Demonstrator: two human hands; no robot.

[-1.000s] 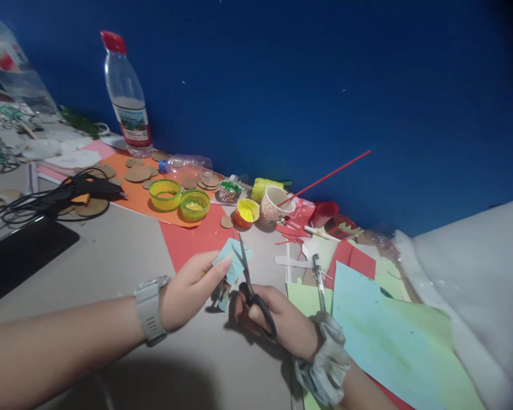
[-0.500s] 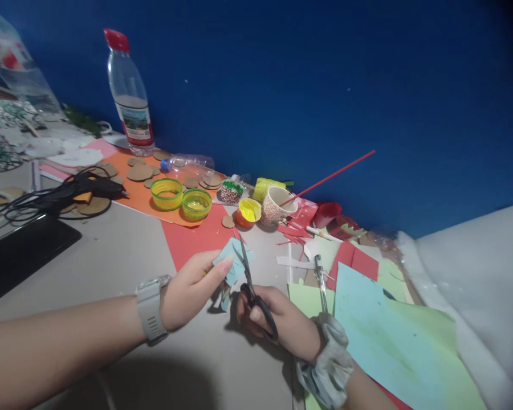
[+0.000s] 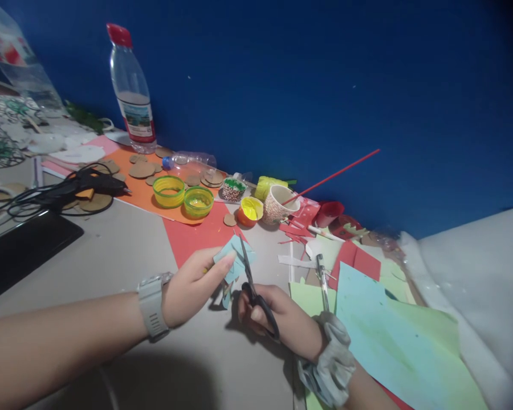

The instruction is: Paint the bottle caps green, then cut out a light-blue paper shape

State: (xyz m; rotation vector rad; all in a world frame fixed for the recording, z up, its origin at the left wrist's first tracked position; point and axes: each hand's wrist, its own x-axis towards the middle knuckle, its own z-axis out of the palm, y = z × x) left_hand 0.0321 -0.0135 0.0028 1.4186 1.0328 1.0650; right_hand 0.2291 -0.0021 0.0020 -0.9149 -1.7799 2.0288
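My left hand (image 3: 196, 282), with a grey watch (image 3: 153, 307) on the wrist, pinches a small piece of light blue paper (image 3: 233, 263) between thumb and fingers. My right hand (image 3: 277, 319) is closed round the black handles of a pair of scissors (image 3: 259, 304), a grey scrunchie (image 3: 331, 364) on that wrist. The scissor blades point up and lie across the right part of the blue paper; whether they bite into it I cannot tell. A blue scrap (image 3: 226, 299) hangs just below the left fingers.
Behind my hands stand yellow-green rings (image 3: 169, 196), an orange cup (image 3: 250, 216), a patterned cup (image 3: 277, 210) with a red stick and a water bottle (image 3: 137, 117). A glue gun (image 3: 102, 183) and black phone (image 3: 34, 250) lie left. Paper sheets (image 3: 380, 336) and a pen (image 3: 324, 285) lie right.
The scissor blades look closer together than half a second ago. Both hands keep nearly the same place, and the whole view has shifted slightly.
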